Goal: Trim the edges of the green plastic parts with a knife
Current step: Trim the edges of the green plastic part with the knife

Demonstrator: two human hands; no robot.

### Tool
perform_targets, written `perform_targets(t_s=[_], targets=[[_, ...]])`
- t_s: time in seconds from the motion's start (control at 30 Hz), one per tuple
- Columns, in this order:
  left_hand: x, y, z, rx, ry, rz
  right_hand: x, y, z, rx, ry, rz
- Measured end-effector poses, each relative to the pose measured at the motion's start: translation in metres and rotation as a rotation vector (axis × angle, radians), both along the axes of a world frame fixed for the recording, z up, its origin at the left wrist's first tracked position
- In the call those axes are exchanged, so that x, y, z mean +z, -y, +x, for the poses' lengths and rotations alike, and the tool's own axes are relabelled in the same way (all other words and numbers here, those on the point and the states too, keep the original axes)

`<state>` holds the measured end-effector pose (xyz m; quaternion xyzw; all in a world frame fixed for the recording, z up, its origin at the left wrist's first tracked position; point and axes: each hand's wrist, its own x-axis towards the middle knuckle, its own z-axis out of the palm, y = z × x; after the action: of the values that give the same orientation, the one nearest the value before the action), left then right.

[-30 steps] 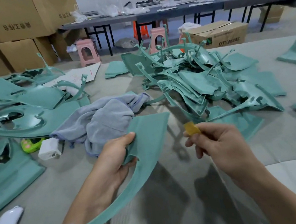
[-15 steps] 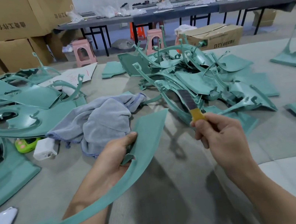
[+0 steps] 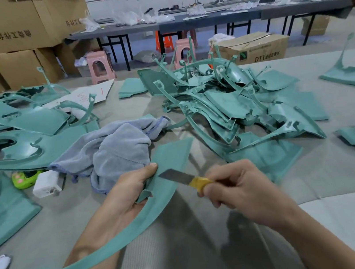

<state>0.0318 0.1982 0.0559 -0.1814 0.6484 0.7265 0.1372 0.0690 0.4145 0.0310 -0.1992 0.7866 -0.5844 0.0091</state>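
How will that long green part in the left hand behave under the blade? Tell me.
The green part is thin, with a long curved tail hanging unsupported past the left hand, so it will probably flex and spring. It looks light: one hand holds it up. The knife in the right hand may push it away.

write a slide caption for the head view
Left hand holds a curved green plastic part while the right hand brings a yellow-handled knife to it.
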Motion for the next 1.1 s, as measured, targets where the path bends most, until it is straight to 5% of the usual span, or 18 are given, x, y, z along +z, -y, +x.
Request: perform_targets(t_s=[0.17, 0.27, 0.33, 0.4, 0.5, 0.63, 0.73, 0.83, 1.0, 1.1], targets=[[0.002, 0.004, 0.000, 0.011, 0.044, 0.043, -0.004, -0.006, -0.013, -0.511, -0.030, -0.082], [0.000, 0.004, 0.000, 0.010, 0.044, 0.031, 0.002, -0.005, -0.006, -0.197, -0.059, -0.148], [-0.003, 0.004, 0.000, -0.019, 0.026, 0.016, 0.002, 0.004, 0.001, -0.081, -0.019, 0.005], [-0.004, 0.006, -0.003, -0.020, 0.036, 0.032, -0.004, 0.004, -0.007, -0.307, -0.037, 0.087], [-0.009, 0.008, -0.009, 0.040, 0.039, 0.124, -0.001, 0.000, -0.015, -0.620, 0.020, -0.067], [-0.028, 0.001, -0.018, 0.251, -0.171, 0.031, 0.005, 0.012, -0.002, -0.232, 0.372, -0.463], [-0.035, 0.003, -0.021, 0.443, -0.401, -0.220, 0.003, 0.018, 0.007, -0.013, 0.610, -0.451], [-0.034, 0.009, -0.013, 0.569, -0.545, -0.241, 0.002, 0.016, 0.007, -0.069, 0.624, -0.358], [-0.031, 0.009, -0.007, 0.641, -0.566, -0.062, 0.002, 0.017, 0.012, 0.182, 0.695, -0.340], [-0.031, 0.010, -0.011, 0.629, -0.572, -0.030, 0.000, 0.019, 0.010, 0.138, 0.669, -0.364]])
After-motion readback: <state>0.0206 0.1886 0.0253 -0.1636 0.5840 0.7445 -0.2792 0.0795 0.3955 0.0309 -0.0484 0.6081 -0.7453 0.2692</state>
